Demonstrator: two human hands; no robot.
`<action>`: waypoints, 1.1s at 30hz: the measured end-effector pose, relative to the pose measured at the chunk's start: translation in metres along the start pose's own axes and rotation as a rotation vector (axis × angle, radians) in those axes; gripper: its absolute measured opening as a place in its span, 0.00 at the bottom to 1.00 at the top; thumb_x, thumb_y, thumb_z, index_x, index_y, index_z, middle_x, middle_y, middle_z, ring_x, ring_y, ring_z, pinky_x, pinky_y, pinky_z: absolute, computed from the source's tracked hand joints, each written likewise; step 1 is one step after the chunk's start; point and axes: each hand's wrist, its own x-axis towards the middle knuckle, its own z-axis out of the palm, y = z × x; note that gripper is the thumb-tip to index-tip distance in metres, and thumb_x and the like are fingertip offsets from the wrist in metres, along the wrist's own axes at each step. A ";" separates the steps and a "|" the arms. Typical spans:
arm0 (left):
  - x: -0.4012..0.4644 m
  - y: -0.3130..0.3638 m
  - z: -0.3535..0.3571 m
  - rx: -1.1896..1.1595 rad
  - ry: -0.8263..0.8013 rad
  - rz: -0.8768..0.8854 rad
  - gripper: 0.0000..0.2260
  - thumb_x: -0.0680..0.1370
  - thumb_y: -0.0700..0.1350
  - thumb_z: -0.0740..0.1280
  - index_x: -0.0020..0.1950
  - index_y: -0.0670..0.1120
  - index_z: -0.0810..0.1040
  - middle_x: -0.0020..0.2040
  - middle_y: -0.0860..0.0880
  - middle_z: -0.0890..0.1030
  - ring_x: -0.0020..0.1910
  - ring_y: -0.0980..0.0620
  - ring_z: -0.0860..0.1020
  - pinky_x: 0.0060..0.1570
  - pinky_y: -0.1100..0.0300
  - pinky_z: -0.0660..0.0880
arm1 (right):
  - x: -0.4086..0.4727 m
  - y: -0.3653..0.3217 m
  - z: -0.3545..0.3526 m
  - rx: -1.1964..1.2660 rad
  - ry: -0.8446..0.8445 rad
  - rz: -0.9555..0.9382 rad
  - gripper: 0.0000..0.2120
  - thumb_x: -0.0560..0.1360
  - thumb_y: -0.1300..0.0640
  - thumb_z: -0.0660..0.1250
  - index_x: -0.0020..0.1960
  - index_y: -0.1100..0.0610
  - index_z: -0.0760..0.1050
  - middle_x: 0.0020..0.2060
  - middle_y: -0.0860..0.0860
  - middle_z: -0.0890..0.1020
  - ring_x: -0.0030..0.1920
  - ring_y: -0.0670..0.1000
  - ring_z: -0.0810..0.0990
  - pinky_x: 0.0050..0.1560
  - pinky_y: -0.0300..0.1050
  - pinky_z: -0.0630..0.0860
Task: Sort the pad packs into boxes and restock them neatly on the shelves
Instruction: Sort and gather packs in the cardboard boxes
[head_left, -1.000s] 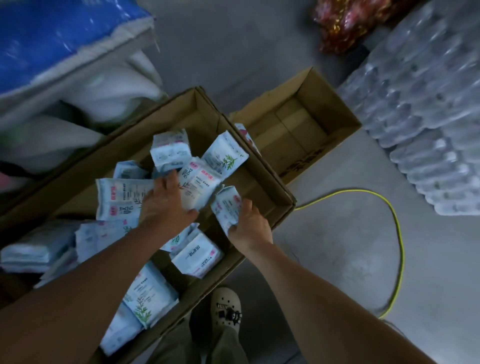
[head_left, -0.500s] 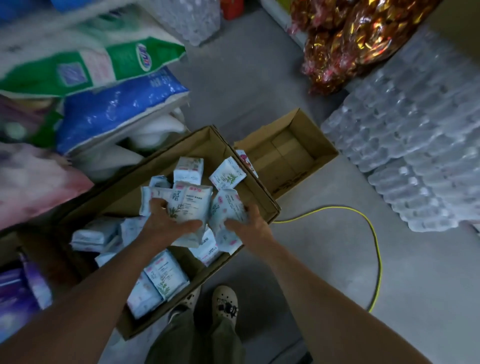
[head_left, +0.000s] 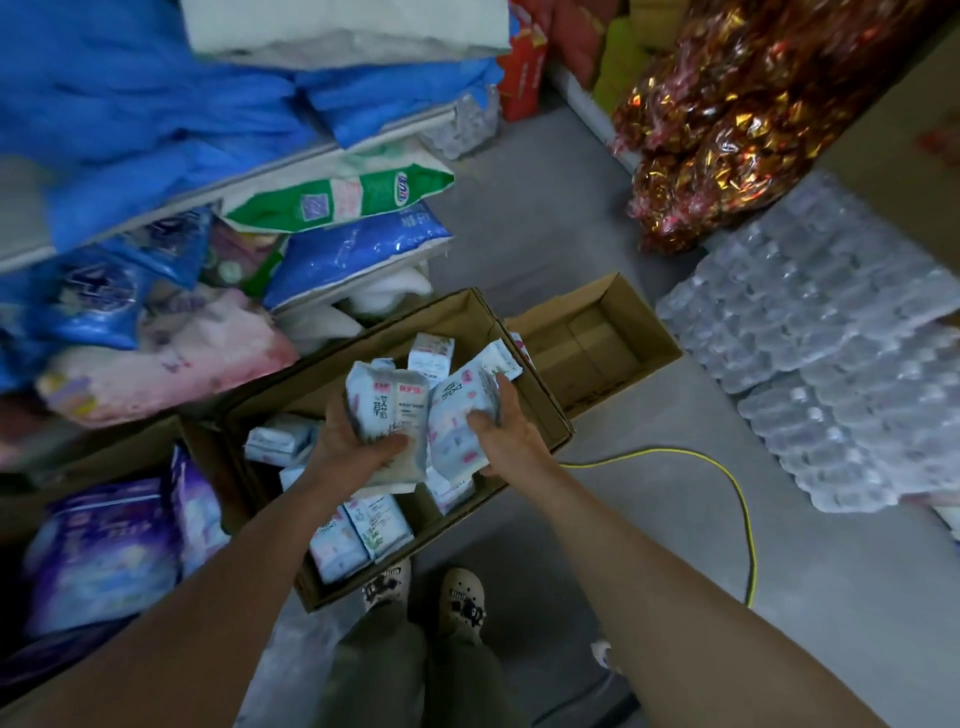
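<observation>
I had my left hand (head_left: 358, 441) and right hand (head_left: 498, 436) each grasping pad packs (head_left: 387, 410) above the long box (head_left: 540, 415); loose packs (head_left: 358, 530) remained inside, shelving not yet begun.

arms (head_left: 649, 582): bare, sleeveless | trousers (head_left: 415, 675): olive-green | shoes (head_left: 462, 605): cream clogs, black charms

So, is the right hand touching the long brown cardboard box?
Apart. The head view shows the right hand gripping a pale pad pack, raised above the box.

dim grey concrete floor (head_left: 545, 223), stocked shelf (head_left: 291, 156)
</observation>
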 end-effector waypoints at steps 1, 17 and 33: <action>-0.001 0.002 -0.002 0.002 0.003 0.001 0.34 0.69 0.40 0.78 0.69 0.48 0.64 0.59 0.48 0.77 0.57 0.48 0.78 0.51 0.50 0.79 | -0.003 -0.003 0.001 -0.023 0.000 -0.004 0.30 0.80 0.43 0.57 0.75 0.34 0.44 0.66 0.58 0.74 0.55 0.58 0.80 0.52 0.58 0.82; 0.043 0.007 -0.024 0.052 -0.026 -0.094 0.29 0.69 0.49 0.78 0.63 0.44 0.68 0.59 0.45 0.78 0.57 0.44 0.78 0.57 0.43 0.77 | 0.027 -0.015 0.000 -0.002 0.041 0.015 0.35 0.80 0.54 0.64 0.80 0.48 0.47 0.69 0.55 0.70 0.66 0.57 0.74 0.65 0.54 0.73; 0.012 0.036 -0.066 -0.345 -0.106 -0.116 0.25 0.70 0.42 0.77 0.63 0.42 0.71 0.53 0.43 0.81 0.40 0.53 0.81 0.35 0.60 0.79 | 0.014 -0.077 0.006 0.319 -0.230 0.007 0.07 0.81 0.52 0.60 0.53 0.55 0.72 0.51 0.55 0.82 0.53 0.56 0.80 0.62 0.60 0.74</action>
